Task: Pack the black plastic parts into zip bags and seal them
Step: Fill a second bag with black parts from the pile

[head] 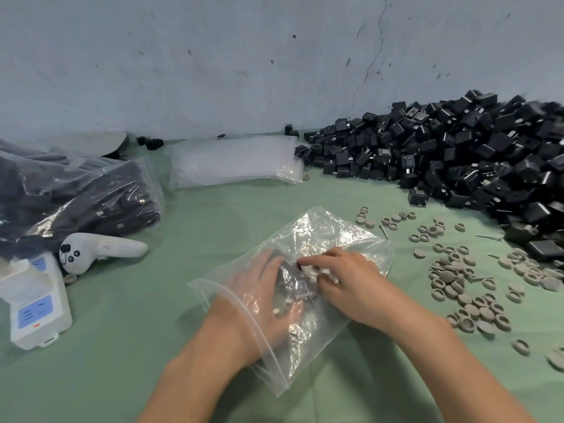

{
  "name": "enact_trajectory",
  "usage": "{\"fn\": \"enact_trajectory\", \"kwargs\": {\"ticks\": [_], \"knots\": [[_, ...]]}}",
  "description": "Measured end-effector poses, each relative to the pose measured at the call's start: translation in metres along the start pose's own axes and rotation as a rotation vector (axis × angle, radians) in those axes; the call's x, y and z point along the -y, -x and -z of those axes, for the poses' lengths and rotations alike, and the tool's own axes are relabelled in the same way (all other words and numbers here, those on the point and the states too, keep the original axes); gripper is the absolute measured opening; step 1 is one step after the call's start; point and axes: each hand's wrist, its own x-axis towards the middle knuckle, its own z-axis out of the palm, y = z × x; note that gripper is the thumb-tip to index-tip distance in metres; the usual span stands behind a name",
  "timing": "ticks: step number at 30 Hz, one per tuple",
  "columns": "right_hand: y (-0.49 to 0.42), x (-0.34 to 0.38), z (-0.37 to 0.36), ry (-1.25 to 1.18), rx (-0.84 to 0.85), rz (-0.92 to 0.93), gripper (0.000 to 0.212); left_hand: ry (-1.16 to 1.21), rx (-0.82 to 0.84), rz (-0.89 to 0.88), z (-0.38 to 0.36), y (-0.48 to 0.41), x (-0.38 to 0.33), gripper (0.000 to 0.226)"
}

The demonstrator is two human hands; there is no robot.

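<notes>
Green cloth [137,331]; device [36,300] labels unreadable; left hand [265,303] grips black parts [293,285] inside bag [329,233].

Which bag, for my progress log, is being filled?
The front-centre zip bag, left hand inside it; the left-side bags are full, the rear stack empty.
</notes>
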Motion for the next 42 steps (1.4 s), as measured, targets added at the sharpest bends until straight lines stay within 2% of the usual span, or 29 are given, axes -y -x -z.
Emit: {"fn": "enact_trajectory", "kwargs": {"ticks": [2,4,7,11,13,18,22,24,28,30,42], "knots": [[-0.002,0.002,-0.001,0.022,-0.01,0.007,0.048,0.06,0.028,-0.011,-0.005,-0.001,0.005,0.055],[-0.003,0.005,-0.003,0.04,-0.02,0.04,0.049,0.118,0.034,-0.049,-0.01,-0.005,0.008,0.047],[-0.006,0.006,-0.006,0.007,-0.012,0.071,0.049,0.096,0.03,-0.037,-0.018,-0.008,0.011,0.063],[-0.007,-0.004,-0.009,-0.03,-0.021,0.03,0.044,0.074,-0.027,-0.045,-0.022,-0.007,0.01,0.071],[-0.006,-0.008,-0.01,-0.03,-0.031,0.025,0.04,0.049,-0.014,0.026,-0.024,-0.008,0.011,0.082],[-0.006,-0.013,-0.013,-0.053,-0.055,0.039,0.033,0.055,-0.019,0.141,-0.028,-0.012,0.011,0.075],[-0.006,-0.016,-0.013,-0.073,-0.073,0.034,0.027,0.106,-0.027,0.183,-0.025,-0.004,0.006,0.08],[-0.006,-0.016,-0.013,-0.076,-0.074,0.036,0.026,0.149,-0.036,0.174,-0.022,0.002,0.005,0.075],[-0.006,-0.016,-0.011,-0.128,-0.057,0.016,0.023,0.185,-0.093,0.161,-0.014,0.013,0.004,0.041],[-0.006,-0.015,-0.01,-0.148,-0.053,0.009,0.017,0.155,-0.079,0.172,-0.013,0.015,0.004,0.032],[-0.002,-0.008,-0.007,-0.195,-0.049,0.018,0.014,0.148,-0.108,0.106,-0.016,0.013,0.009,0.034]]}}
